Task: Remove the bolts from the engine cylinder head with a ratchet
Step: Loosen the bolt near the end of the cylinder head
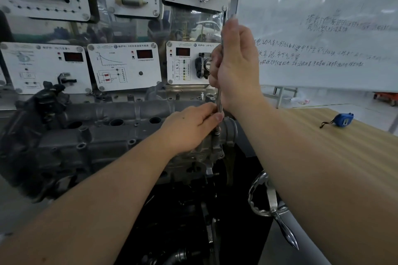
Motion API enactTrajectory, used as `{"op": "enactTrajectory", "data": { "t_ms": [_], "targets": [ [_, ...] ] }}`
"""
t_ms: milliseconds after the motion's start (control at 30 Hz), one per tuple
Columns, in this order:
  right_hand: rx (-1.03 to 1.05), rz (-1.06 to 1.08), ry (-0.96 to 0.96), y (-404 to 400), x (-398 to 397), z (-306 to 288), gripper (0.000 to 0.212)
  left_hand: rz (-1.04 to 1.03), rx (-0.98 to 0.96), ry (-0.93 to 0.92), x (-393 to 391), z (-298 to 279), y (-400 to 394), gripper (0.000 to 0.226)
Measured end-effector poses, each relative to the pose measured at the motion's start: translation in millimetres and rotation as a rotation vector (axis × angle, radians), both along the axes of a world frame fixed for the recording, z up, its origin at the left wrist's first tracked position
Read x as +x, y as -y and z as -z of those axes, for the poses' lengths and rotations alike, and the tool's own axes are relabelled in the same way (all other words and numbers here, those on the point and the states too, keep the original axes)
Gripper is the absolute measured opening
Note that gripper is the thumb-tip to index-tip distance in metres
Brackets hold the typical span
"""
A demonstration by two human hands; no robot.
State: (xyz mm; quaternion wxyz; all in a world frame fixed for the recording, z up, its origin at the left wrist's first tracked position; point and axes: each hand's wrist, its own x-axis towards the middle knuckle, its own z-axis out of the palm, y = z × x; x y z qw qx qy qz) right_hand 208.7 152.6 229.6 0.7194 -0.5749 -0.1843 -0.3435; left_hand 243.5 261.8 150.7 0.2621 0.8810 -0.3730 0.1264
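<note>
Over cylinder head (120, 133): right hand (237, 66) grips upright ratchet (220, 101); left hand (189, 127) pinches shaft.

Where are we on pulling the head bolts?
Done: cannot tell; no loose bolts show. In hand: the right hand grips the long upright chrome ratchet, and the left hand pinches its shaft low, just above the socket at the right end of the grey cast-metal cylinder head. Left: that bolt looks not yet out; others unclear in the blur.

Tape measure (342, 120) on table (312, 146), right of engine (97, 135).
</note>
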Motion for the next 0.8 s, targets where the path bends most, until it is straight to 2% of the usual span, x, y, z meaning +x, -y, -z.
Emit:
{"op": "enactTrajectory", "data": {
  "t_ms": [67, 167, 233, 300, 400, 500, 600, 700, 800],
  "targets": [
    [0.002, 0.058, 0.038, -1.6, -1.2, 0.4, 0.025, -0.004, -0.003, 0.016, 0.8, 1.2, 0.3, 0.022],
    [-0.056, 0.129, 0.003, 1.9, -2.5, -4.5, 0.029, -0.008, -0.024, 0.020, 1.1, 2.4, -0.2, 0.026],
    [-0.078, 0.072, -0.085, 4.2, -2.5, -7.8, 0.038, -0.003, -0.042, 0.017, 0.4, 2.7, -0.9, 0.025],
    [0.012, -0.051, -0.159, 3.2, -2.1, -9.2, 0.044, 0.003, -0.047, 0.014, -0.2, 2.2, -1.2, 0.022],
    [0.104, -0.097, -0.109, 3.9, -1.3, -5.3, 0.045, 0.027, -0.039, 0.006, 0.6, 1.9, -1.0, 0.019],
    [0.052, -0.039, -0.027, 6.9, -0.2, -2.5, 0.030, 0.088, -0.120, -0.114, 1.8, 0.6, -3.1, 0.012],
    [0.013, -0.016, -0.030, 9.5, 0.0, -6.8, 0.030, 0.154, -0.196, -0.214, 2.9, -1.0, -5.3, 0.012],
    [-0.060, -0.022, -0.157, 10.5, -1.4, -15.8, 0.037, 0.184, -0.210, -0.242, 2.9, -1.7, -5.9, 0.012],
    [0.044, -0.067, -0.285, 7.3, -1.9, -23.3, 0.036, 0.159, -0.182, -0.216, 1.7, -2.6, -3.5, 0.015]
  ]
}}
